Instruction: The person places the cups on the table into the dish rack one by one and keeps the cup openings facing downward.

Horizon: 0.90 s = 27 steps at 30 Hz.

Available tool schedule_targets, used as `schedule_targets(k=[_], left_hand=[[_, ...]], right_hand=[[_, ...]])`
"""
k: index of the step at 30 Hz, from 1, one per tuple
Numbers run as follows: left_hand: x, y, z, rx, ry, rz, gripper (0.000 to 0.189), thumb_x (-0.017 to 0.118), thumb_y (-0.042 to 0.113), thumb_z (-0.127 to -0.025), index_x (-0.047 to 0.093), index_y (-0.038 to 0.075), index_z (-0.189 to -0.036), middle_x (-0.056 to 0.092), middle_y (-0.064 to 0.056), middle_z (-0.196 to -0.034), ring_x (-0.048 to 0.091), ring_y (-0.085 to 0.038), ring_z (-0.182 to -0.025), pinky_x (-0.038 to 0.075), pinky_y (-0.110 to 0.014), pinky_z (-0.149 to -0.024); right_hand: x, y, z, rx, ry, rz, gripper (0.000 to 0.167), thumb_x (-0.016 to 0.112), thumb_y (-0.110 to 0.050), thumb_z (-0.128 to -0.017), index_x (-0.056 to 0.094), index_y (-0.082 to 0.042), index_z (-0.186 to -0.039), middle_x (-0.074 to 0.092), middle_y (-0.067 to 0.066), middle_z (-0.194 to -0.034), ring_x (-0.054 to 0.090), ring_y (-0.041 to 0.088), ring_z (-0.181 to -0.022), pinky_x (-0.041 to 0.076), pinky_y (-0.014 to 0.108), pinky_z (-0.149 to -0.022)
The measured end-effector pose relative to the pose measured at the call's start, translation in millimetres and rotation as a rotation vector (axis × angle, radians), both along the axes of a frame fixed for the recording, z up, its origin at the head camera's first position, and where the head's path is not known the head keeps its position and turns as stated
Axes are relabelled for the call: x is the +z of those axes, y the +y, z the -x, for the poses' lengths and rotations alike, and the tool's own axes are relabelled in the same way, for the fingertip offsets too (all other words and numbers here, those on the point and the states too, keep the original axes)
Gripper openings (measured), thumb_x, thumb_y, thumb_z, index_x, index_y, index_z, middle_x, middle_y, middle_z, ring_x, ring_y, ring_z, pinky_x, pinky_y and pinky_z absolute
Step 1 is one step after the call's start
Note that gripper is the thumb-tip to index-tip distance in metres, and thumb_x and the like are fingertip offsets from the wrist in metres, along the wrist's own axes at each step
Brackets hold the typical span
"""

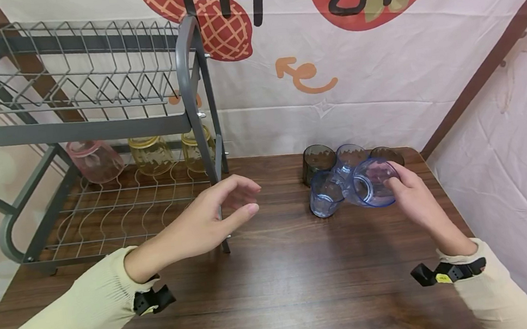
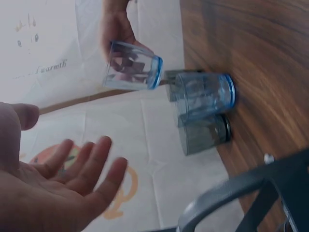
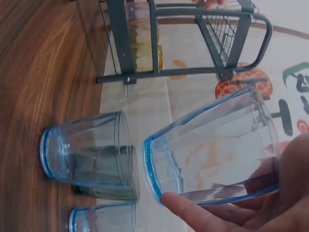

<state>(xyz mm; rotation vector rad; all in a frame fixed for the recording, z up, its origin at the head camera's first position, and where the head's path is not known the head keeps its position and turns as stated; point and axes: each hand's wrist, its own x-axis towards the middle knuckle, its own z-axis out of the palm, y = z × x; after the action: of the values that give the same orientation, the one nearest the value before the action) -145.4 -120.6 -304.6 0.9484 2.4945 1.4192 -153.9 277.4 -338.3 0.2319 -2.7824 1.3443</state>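
Observation:
My right hand [image 1: 416, 198] holds a clear blue glass tumbler [image 3: 212, 150] by its side, lifted off the table and tilted. Under and beside it stand two more blue tumblers, the front one [image 1: 324, 198] and the rear one [image 1: 351, 155]. Two dark grey tumblers, a left one [image 1: 317, 159] and a right one [image 1: 388, 154], stand near the wall; the held tumbler and my hand partly hide the right one. My left hand [image 1: 201, 219] hovers empty in front of the rack's right end, thumb apart from the loosely bent fingers.
A two-tier grey metal dish rack [image 1: 67, 135] stands at the left. On its lower shelf are an upside-down pink glass [image 1: 95, 162] and two yellow glasses [image 1: 151, 157], partly behind the frame. A printed cloth [image 1: 268, 125] hangs behind the brown wooden table [image 1: 279, 289].

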Motion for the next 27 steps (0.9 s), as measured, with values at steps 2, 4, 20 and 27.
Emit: schedule_targets(k=[2, 4, 20, 27], left_hand=[[-1.0, 2.3, 0.4, 0.002, -0.049, -0.001, 0.028, 0.064, 0.021, -0.102, 0.059, 0.011, -0.128, 0.064, -0.002, -0.125, 0.065, -0.014, -0.11, 0.053, -0.041, -0.092], [-2.0, 4.9, 0.7, 0.002, -0.09, -0.006, 0.029, 0.062, 0.023, -0.103, 0.059, 0.01, -0.129, 0.064, -0.003, -0.126, 0.065, -0.016, -0.113, 0.052, -0.042, -0.094], [-12.9, 26.3, 9.0, -0.051, -0.336, -0.054, 0.037, 0.05, 0.027, -0.109, 0.052, 0.001, -0.135, 0.063, -0.014, -0.129, 0.066, -0.025, -0.114, 0.055, -0.04, -0.095], [-17.7, 42.6, 16.3, 0.003, -0.438, -0.125, 0.04, 0.046, 0.029, -0.11, 0.05, -0.001, -0.136, 0.059, -0.019, -0.135, 0.066, -0.029, -0.116, 0.057, -0.041, -0.091]], right_hand=[[0.4, -3, -0.7, -0.009, 0.024, -0.014, 0.04, 0.034, -0.004, -0.104, 0.053, 0.006, -0.138, 0.062, 0.027, -0.132, 0.056, 0.04, -0.126, 0.042, 0.042, -0.104], [0.6, -7, -1.6, -0.023, 0.046, -0.037, 0.04, 0.036, -0.004, -0.103, 0.055, 0.003, -0.138, 0.063, 0.026, -0.131, 0.056, 0.037, -0.125, 0.042, 0.04, -0.102], [-3.9, -27, -8.2, 0.038, 0.237, -0.038, 0.044, 0.04, 0.001, -0.102, 0.062, -0.014, -0.136, 0.07, 0.01, -0.124, 0.063, 0.027, -0.105, 0.044, 0.017, -0.086], [-11.3, -33, -5.1, 0.143, 0.392, 0.005, 0.051, 0.04, 0.012, -0.095, 0.063, -0.01, -0.135, 0.068, 0.008, -0.129, 0.061, 0.011, -0.112, 0.043, 0.015, -0.094]])
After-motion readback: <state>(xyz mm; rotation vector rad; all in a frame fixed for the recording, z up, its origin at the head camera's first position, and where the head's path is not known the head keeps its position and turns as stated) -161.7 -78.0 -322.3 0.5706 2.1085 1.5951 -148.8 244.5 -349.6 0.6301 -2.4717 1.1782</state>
